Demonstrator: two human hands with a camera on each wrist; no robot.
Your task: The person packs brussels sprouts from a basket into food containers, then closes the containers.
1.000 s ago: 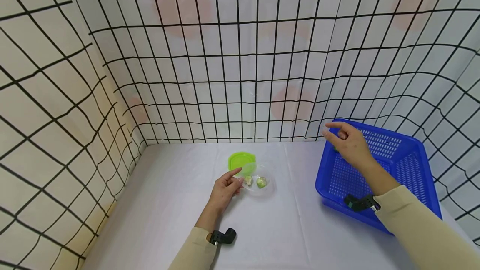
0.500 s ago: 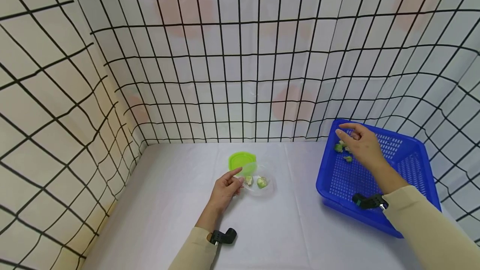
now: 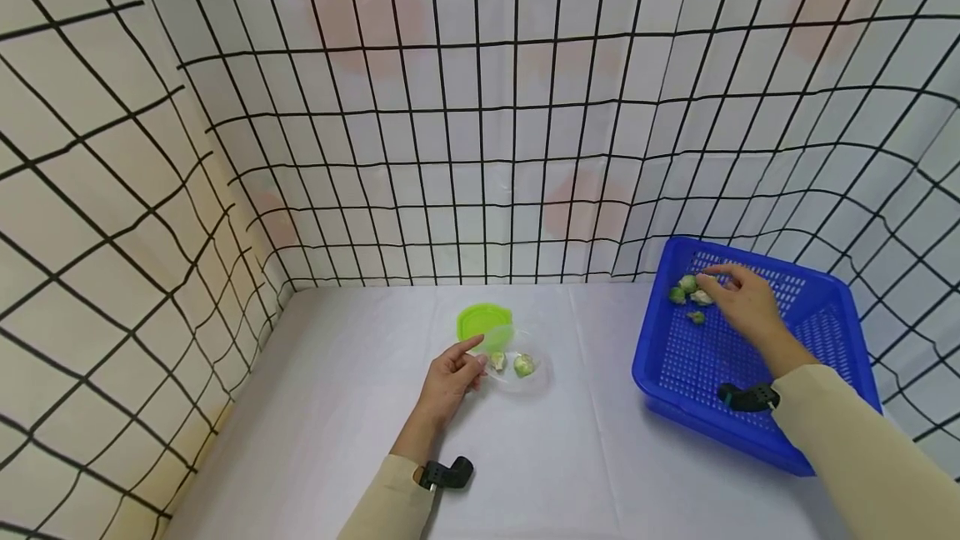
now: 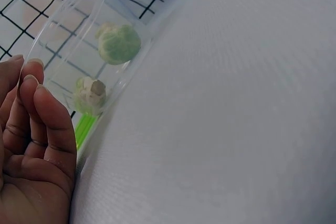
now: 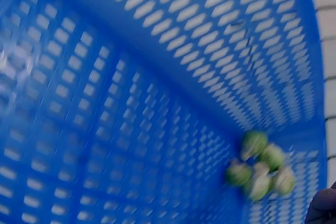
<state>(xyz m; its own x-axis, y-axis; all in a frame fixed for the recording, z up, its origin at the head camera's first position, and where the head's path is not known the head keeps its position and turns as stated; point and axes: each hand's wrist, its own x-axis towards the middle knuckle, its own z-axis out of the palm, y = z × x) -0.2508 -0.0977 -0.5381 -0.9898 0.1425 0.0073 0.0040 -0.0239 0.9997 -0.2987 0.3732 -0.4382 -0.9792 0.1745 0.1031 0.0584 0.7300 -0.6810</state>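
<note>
A clear plastic container (image 3: 536, 375) stands on the white table, two Brussels sprouts (image 3: 523, 365) inside it. My left hand (image 3: 446, 382) pinches its rim at the left side; the left wrist view shows thumb and fingertips (image 4: 39, 98) meeting at that rim. A bright green lid (image 3: 480, 321) lies just behind the container. Over the blue basket (image 3: 678, 394), my right hand (image 3: 746, 302) has thumb and index finger apart, with nothing seen between them. Several Brussels sprouts (image 5: 257, 184) cluster in one corner of the basket; a dark fingertip (image 5: 323, 208) appears beside them.
Black wire grid (image 3: 495, 132) rises at the back and along both sides, with pale cloth behind it. White cloth (image 3: 540, 457) covers the table between the container and the basket. The basket has perforated sides and stands at the right.
My right hand has moved right and a little lower over the basket, uncovering the Brussels sprouts in its far left corner. My left hand and the container have stayed in place.
</note>
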